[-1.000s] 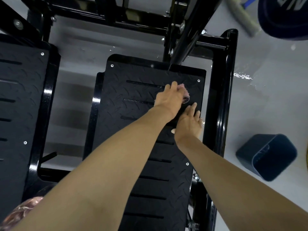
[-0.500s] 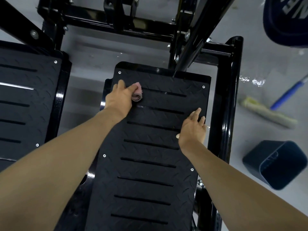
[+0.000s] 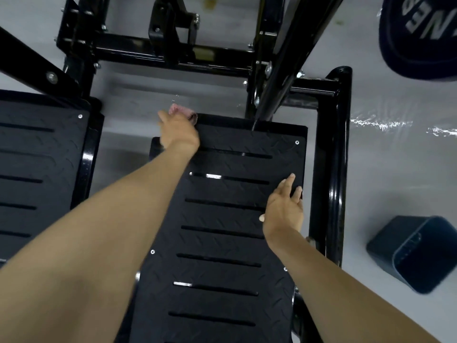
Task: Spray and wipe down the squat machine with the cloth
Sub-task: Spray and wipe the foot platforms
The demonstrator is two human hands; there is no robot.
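Note:
The squat machine's right foot plate (image 3: 222,243) is a black diamond-pattern slab with several slots, running up the middle of the view. My left hand (image 3: 179,134) presses a small pink cloth (image 3: 184,111) at the plate's far left corner; the cloth pokes out past my fingers. My right hand (image 3: 284,209) rests flat on the plate's right edge, fingers apart, holding nothing. No spray bottle is in view.
A second black foot plate (image 3: 42,174) lies to the left. The black tube frame (image 3: 331,169) runs along the right side, with cross bars (image 3: 173,53) at the far end. A dark blue bin (image 3: 418,253) lies tipped on the grey floor; a weight plate (image 3: 420,33) is top right.
My left hand slid the cloth from the plate's right side across to the left, then up to the far left corner. My right hand stayed on the right edge.

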